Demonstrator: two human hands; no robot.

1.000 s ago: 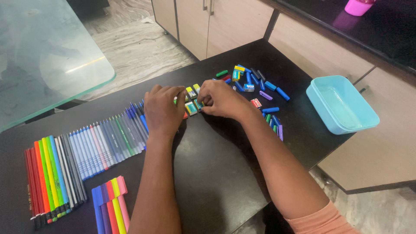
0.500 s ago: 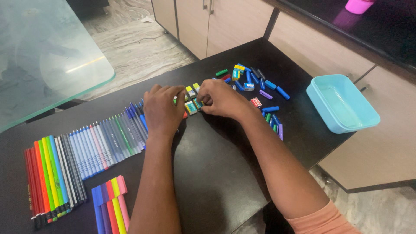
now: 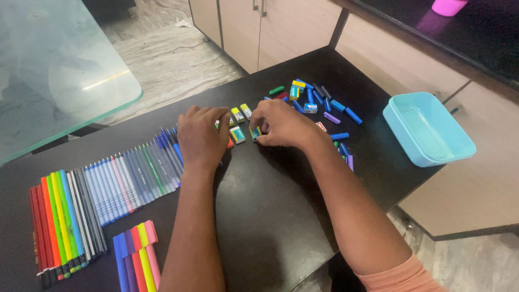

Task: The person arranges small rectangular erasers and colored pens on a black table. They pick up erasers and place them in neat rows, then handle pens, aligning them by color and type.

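Nearest the camera, a few felt markers (image 3: 135, 254) in blue, red, yellow and pink lie side by side on the dark worktop (image 3: 270, 216). Just beyond them runs a long row of pencils and pens (image 3: 102, 184), laid parallel from the left edge up to the left hand (image 3: 201, 136). That hand rests palm down with its fingers curled, covering some small erasers; whether it grips one cannot be told. Close beside it, the right hand (image 3: 281, 125) pinches a small eraser (image 3: 256, 132) between thumb and fingertips, low against the worktop. More erasers (image 3: 238, 114) lie between the two hands. Farther off sits a scatter of pen caps (image 3: 316, 100), and a light blue tray (image 3: 427, 130) overhangs the right edge.
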